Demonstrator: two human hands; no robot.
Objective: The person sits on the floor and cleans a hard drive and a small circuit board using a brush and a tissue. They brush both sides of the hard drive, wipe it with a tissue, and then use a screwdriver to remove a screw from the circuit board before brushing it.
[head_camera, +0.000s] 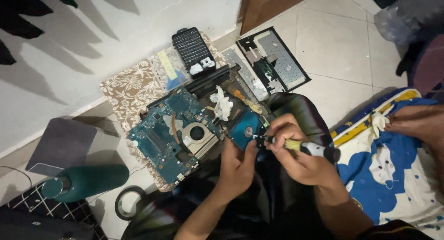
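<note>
A small blue hard drive is gripped by the left hand while a screwdriver, clasped in the right hand, is set against it; steady downward turning seems needed.

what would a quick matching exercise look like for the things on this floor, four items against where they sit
Items:
1. hard drive
2. screwdriver
3. green bottle
4. keyboard panel

Places:
A. lying on its side at the lower left
B. on the tiles, top centre
C. held by the left hand
D. gripped in the right hand

Pairs: 1-C, 2-D, 3-A, 4-B
</note>
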